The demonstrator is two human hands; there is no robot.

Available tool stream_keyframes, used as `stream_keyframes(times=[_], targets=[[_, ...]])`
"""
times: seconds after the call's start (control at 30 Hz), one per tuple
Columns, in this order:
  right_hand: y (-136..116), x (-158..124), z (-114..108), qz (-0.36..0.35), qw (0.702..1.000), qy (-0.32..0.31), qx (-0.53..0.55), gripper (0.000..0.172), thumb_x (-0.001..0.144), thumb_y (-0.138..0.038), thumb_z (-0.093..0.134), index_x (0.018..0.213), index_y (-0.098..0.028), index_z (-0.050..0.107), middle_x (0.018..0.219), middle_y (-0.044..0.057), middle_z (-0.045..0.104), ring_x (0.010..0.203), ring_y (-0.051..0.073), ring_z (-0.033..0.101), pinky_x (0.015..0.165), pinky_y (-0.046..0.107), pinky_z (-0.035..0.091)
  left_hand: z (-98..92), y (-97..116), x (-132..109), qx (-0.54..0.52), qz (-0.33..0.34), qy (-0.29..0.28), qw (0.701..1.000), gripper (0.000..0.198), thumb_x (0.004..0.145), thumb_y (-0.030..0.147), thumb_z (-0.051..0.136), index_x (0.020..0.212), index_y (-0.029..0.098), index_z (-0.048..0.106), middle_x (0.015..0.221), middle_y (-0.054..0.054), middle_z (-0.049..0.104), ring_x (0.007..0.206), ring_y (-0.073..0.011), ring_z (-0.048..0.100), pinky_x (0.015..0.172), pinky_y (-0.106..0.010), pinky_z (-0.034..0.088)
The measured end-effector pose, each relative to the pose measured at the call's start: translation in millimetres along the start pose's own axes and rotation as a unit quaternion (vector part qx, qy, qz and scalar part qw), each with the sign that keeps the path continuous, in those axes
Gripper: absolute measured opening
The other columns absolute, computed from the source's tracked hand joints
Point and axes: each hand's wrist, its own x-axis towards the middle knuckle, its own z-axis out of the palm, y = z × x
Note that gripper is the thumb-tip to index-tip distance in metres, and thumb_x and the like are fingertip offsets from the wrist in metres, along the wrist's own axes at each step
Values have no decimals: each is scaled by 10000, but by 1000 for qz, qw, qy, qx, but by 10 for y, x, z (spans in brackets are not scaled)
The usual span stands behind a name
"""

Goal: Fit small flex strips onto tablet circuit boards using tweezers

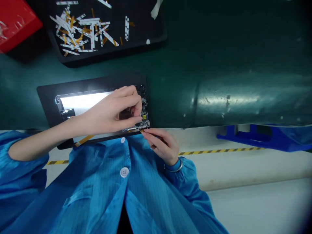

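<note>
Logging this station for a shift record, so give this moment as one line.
left hand: on circuit board | right hand: pinching amber flex strip

Our blue work smock, buttoned down the front.
Fine stripes run through the shiny blue cloth; two round white buttons sit at 6 o'clock, the left sleeve gathers in loose folds at 8 o'clock, and the right cuff at 4 o'clock carries a thin silver bangle.
</note>
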Motion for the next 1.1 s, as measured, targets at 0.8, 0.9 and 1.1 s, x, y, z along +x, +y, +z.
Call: stream_keyframes(times=[0.8,0.9,1.1], targets=[[169,264,-230,-139,986,-87,-15,262,948,-132,546,1118,-271,689,842,23,768,712,197,754,579,305,649,47,-59,-13,-3,13,21,1000,116,919,211,518,811,197,559,843,-20,522,743,-162,479,699,-321,401],[178,271,-202,-145,985,-87,-11,251,937,-117,547,1064,-265,704,831,24,764,681,190,741,558,299,633,53,-57,-13,-2,11,22,1000,117,918,205,513,811,195,560,848,-20,523,742,-163,472,701,-328,393],[111,350,-205,-161,979,-108,-61,221,977,-132,469,1046,-201,667,808,39,720,645,147,701,565,262,603,64,-66,-14,-4,15,22,1000,138,921,213,512,791,194,553,848,-18,525,737,-160,468,705,-327,384]])
